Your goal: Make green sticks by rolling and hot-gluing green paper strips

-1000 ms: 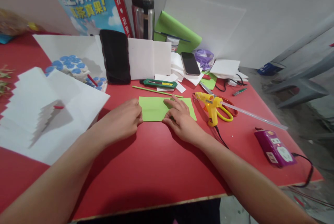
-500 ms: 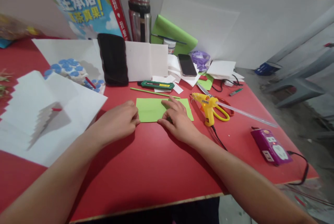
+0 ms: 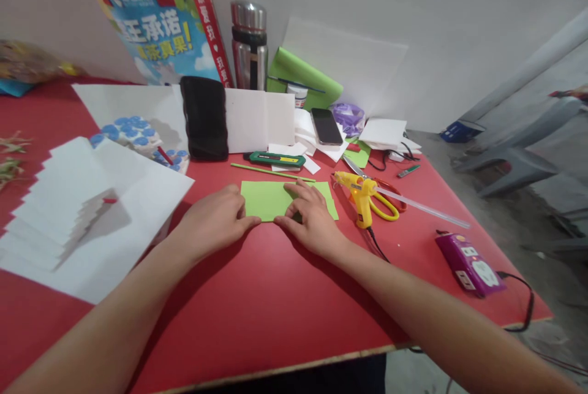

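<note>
A green paper rectangle (image 3: 269,199) lies flat on the red table (image 3: 275,296). At its left end is my left hand (image 3: 223,216), fingers curled and the thumb stretched along the paper's near edge. My right hand (image 3: 310,213) rests on the right half, fingers spread over the paper and thumb at the near edge. A thin green strip (image 3: 273,173) lies just beyond the paper, with a green utility knife (image 3: 277,160) behind it. To the right are a yellow glue gun (image 3: 361,192) and scissors (image 3: 386,207).
White papers (image 3: 151,192) cover the left side. Behind stand a black phone (image 3: 205,118) and a steel flask (image 3: 249,45). Another phone (image 3: 327,126) lies at the back. A purple power strip (image 3: 471,265) with a cable sits at the right, near the table's edge.
My left thumb has stretched rightward along the paper's near edge. My right hand stays on the paper. The camera view has shifted, so everything sits slightly lower.
</note>
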A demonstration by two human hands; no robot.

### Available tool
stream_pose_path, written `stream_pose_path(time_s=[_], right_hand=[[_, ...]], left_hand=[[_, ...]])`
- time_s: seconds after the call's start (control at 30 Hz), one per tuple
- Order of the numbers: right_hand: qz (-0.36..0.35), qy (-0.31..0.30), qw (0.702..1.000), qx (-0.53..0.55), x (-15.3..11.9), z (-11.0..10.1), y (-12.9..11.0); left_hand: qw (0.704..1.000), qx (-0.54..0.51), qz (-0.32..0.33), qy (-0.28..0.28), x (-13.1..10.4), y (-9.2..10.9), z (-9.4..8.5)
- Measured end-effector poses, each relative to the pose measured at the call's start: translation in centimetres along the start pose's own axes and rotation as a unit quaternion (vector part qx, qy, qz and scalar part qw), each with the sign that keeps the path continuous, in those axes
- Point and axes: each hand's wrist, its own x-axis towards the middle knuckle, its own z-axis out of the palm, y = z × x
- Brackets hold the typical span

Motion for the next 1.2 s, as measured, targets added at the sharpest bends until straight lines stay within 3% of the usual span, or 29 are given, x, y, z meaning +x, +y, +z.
stream_pose_path(time_s=[0.43, 0.77, 1.2], right_hand=[[0.052, 0.023, 0.998, -0.003, 0.5, 0.5, -1.1], [0.063, 0.014, 0.998, -0.014, 0.5, 0.4, -1.1], [0.071, 0.011, 0.997, -0.004, 0.5, 0.4, -1.2]], left_hand=[[0.998, 0.038, -0.041, -0.016, 0.1, 0.8, -0.1], [1.000, -0.010, -0.002, -0.011, 0.4, -1.0, -0.1], [0.999, 0.021, 0.008, -0.039, -0.1, -1.3, -0.9]])
